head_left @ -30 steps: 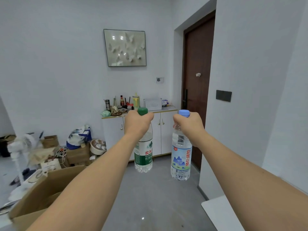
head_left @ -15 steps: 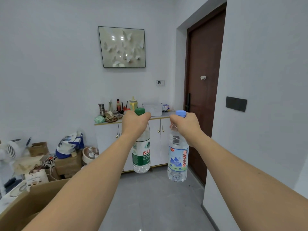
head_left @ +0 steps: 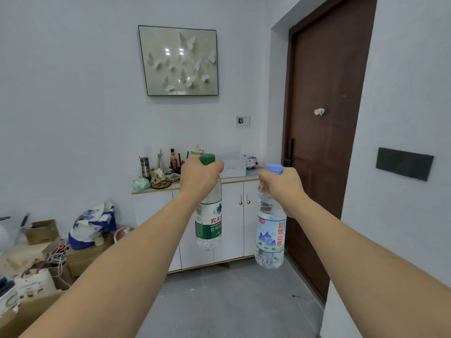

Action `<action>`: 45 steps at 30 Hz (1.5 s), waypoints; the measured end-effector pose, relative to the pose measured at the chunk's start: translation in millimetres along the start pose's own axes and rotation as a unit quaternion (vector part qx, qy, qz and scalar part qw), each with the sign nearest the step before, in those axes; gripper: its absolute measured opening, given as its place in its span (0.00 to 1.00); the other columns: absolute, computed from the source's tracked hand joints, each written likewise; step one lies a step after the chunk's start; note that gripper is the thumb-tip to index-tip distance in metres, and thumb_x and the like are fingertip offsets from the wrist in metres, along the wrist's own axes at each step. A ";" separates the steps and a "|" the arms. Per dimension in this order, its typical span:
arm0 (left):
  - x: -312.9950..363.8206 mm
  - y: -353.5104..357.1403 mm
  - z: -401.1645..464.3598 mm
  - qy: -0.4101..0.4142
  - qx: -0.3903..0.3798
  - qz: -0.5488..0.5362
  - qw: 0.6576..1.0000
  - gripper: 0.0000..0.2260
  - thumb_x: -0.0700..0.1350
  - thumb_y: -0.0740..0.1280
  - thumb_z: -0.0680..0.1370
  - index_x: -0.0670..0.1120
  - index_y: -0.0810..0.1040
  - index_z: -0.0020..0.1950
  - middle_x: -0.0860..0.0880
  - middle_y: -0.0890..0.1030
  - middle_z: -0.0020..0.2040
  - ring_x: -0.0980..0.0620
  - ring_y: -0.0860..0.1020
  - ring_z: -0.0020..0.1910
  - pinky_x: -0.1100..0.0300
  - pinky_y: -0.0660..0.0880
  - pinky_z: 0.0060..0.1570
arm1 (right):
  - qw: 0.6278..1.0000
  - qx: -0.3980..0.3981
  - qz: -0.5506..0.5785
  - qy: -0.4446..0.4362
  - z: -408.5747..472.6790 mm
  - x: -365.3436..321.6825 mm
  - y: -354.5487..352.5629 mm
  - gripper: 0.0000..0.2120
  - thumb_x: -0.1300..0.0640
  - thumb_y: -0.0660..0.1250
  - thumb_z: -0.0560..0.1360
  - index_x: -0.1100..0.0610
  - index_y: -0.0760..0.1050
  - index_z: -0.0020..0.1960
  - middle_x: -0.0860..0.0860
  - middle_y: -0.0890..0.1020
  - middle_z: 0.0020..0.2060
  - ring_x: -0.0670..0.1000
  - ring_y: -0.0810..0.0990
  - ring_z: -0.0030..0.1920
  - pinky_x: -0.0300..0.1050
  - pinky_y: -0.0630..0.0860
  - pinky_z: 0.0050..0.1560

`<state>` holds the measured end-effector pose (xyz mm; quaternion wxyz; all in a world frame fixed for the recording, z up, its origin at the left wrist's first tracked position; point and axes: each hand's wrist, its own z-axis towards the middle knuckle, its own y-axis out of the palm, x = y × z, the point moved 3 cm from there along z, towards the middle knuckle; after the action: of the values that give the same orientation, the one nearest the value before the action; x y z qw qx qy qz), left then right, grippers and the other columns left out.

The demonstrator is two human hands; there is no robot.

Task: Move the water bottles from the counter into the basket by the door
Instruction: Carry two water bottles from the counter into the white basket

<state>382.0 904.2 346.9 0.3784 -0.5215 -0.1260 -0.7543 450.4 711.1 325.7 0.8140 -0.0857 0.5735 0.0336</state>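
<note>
My left hand [head_left: 199, 178] grips the neck of a clear water bottle with a green cap and green label [head_left: 209, 224], which hangs upright in the air. In my right hand [head_left: 280, 187] I hold by the neck a second clear bottle with a blue cap and blue label [head_left: 270, 236], also hanging upright. Both arms reach forward at chest height. A white perforated basket [head_left: 233, 167] stands on the white cabinet's top [head_left: 249, 178], just left of the brown door [head_left: 324, 132], beyond both bottles.
The cabinet top also carries a tumbler, sauce bottles, a green pack [head_left: 140, 184] and a small tray. Boxes, bags and cables [head_left: 61, 242] crowd the floor at the left. A grey floor strip [head_left: 227, 301] leads to the cabinet. A white wall [head_left: 402, 215] juts out on the right.
The cabinet, basket and door have grown larger and nearer in view. Both hands keep their grip on the bottles, held at about the same height.
</note>
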 end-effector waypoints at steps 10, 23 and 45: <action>-53.1 45.4 166.1 0.010 -0.005 -0.004 1.000 0.09 0.49 0.67 0.61 0.49 0.69 0.25 0.55 0.69 0.21 0.56 0.66 0.19 0.65 0.62 0.21 | 1.000 0.013 0.016 0.000 155.6 32.3 56.3 0.11 0.60 0.67 0.66 0.56 0.68 0.28 0.51 0.71 0.24 0.48 0.67 0.26 0.44 0.65 0.32; -135.0 163.5 353.5 -0.008 -0.006 -0.026 1.000 0.07 0.47 0.67 0.62 0.47 0.70 0.27 0.47 0.75 0.26 0.49 0.74 0.28 0.55 0.71 0.34 | 0.999 0.017 0.036 0.018 380.7 110.4 85.8 0.05 0.58 0.67 0.63 0.58 0.72 0.34 0.54 0.75 0.26 0.47 0.73 0.23 0.41 0.72 0.30; -247.2 303.9 685.9 -0.006 0.003 -0.024 1.000 0.15 0.48 0.66 0.62 0.35 0.76 0.36 0.44 0.82 0.29 0.54 0.72 0.22 0.63 0.69 0.28 | 0.999 0.015 0.035 0.034 732.8 227.1 175.5 0.05 0.57 0.66 0.62 0.60 0.74 0.34 0.55 0.79 0.28 0.52 0.75 0.29 0.45 0.74 0.35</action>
<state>1111.6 1206.8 357.7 0.3610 -0.5220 -0.1431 -0.7594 1180.7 1004.2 334.6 0.7933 -0.0541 0.6043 0.0508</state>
